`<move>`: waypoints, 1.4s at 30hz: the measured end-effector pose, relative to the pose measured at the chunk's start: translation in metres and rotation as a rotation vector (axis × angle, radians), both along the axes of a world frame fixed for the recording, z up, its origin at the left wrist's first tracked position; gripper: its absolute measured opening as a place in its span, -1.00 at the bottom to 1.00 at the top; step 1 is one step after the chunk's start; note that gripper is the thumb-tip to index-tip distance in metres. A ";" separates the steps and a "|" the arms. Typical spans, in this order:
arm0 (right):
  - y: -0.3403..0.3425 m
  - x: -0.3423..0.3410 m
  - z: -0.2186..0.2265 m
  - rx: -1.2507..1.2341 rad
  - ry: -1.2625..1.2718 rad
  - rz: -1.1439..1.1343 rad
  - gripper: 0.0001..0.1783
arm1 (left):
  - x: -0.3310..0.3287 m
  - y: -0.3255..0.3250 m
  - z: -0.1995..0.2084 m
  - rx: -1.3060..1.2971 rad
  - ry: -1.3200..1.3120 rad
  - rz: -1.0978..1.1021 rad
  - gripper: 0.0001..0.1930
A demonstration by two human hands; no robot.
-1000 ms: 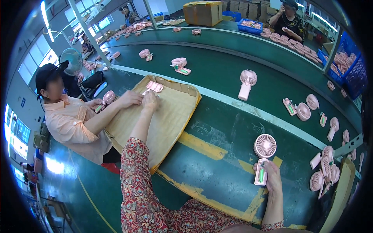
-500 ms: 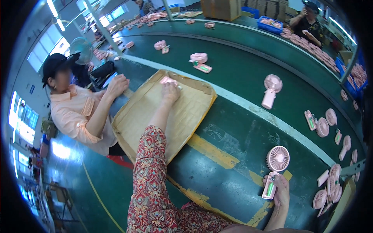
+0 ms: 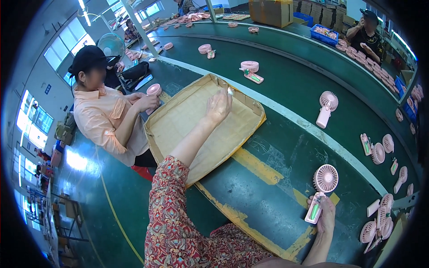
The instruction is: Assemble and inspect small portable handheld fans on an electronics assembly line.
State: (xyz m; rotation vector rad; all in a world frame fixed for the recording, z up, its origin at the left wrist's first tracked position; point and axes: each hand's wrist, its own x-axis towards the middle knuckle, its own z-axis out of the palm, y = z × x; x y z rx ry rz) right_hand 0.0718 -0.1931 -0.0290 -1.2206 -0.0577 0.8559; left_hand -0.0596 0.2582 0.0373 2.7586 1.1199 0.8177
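My right hand (image 3: 327,213) grips a pink handheld fan (image 3: 325,178) by its handle, above the dark green table. The handle's casing is open, showing a green battery (image 3: 315,211) and some wiring inside. My left hand (image 3: 218,107) reaches over a shallow cardboard tray (image 3: 187,138), its fingers closed on a small pale piece (image 3: 230,91). Most of that piece is hidden behind the fingers, so its shape cannot be made out.
Several pink fans (image 3: 377,152) and open-handled fan parts lie along the green conveyor belt (image 3: 286,80). More fans (image 3: 382,219) are heaped at the right. On the left, a co-worker (image 3: 103,102) holds a pink fan (image 3: 154,89). Another person (image 3: 365,38) sits beyond the belt, near a blue crate (image 3: 324,35).
My left hand has risen from the tray's far end, and the pink piece seen there has left the tray's bottom. The co-worker now holds a fan. My right hand keeps its grip.
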 end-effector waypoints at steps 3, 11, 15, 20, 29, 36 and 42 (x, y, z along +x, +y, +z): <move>-0.002 0.000 0.000 0.019 0.006 -0.027 -0.76 | 0.013 -0.052 0.049 -0.254 -0.138 -0.115 -0.74; -0.001 -0.009 0.001 0.071 0.026 0.000 -0.72 | 0.036 -0.196 -0.029 -0.968 0.095 -0.765 -0.74; -0.002 -0.016 -0.004 0.092 0.020 0.030 -0.73 | 0.036 -0.247 -0.061 -0.808 0.173 -0.930 -0.77; -0.010 -0.015 -0.014 0.098 0.001 -0.087 -0.68 | 0.038 -0.266 -0.050 -0.328 0.081 -0.809 -0.50; 0.013 -0.016 -0.012 0.137 0.146 -0.081 -0.67 | -0.024 -0.269 -0.043 -0.239 0.205 -0.547 -0.48; -0.002 -0.012 -0.011 0.137 0.227 -0.056 -0.64 | 0.004 -0.280 -0.018 -0.600 0.428 -0.397 -0.55; -0.001 -0.014 -0.001 0.230 0.296 0.011 -0.68 | 0.006 -0.309 -0.014 -0.649 0.229 -0.522 -0.46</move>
